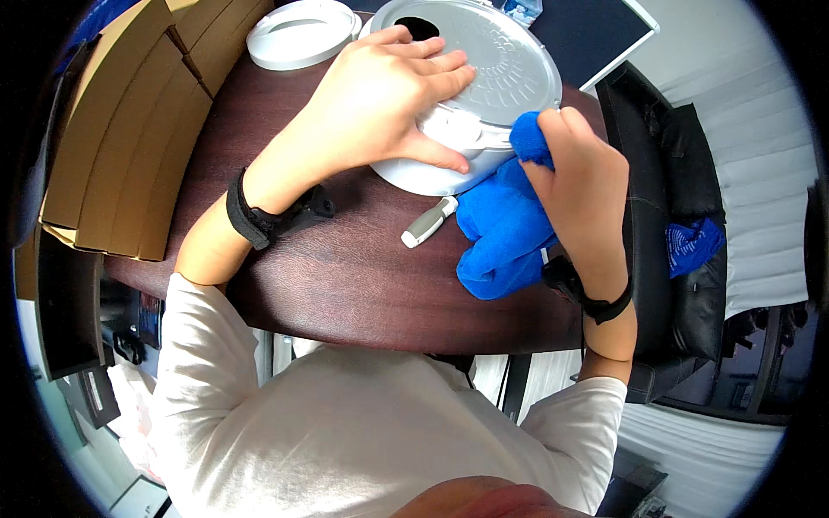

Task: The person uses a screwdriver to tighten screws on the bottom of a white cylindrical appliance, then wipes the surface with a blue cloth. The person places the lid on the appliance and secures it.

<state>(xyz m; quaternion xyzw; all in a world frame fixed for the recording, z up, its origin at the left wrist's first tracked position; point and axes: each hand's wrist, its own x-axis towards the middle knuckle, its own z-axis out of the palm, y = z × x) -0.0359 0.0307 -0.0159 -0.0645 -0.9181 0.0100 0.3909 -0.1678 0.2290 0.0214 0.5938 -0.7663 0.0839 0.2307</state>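
Observation:
A round white appliance with a silver patterned top (pixel 518 65), like a rice cooker, stands at the far side of the table. My left hand (pixel 393 99) lies over its near left edge, fingers spread on the top and thumb down its front. Pinched in my right hand (pixel 580 168) is part of a blue cloth (pixel 505 229), held against the appliance's right front rim. The rest of that cloth lies bunched on the table. A small grey and white handle (pixel 427 223) sits beside the cloth, which may cover its far end.
A round white lid-like piece (pixel 298 34) lies left of the appliance. Cardboard boxes (pixel 129 129) line the left side of the dark brown table (pixel 345 268). Beyond the right edge stands a black sofa (pixel 656 216) with a blue bag (pixel 693 246) on it.

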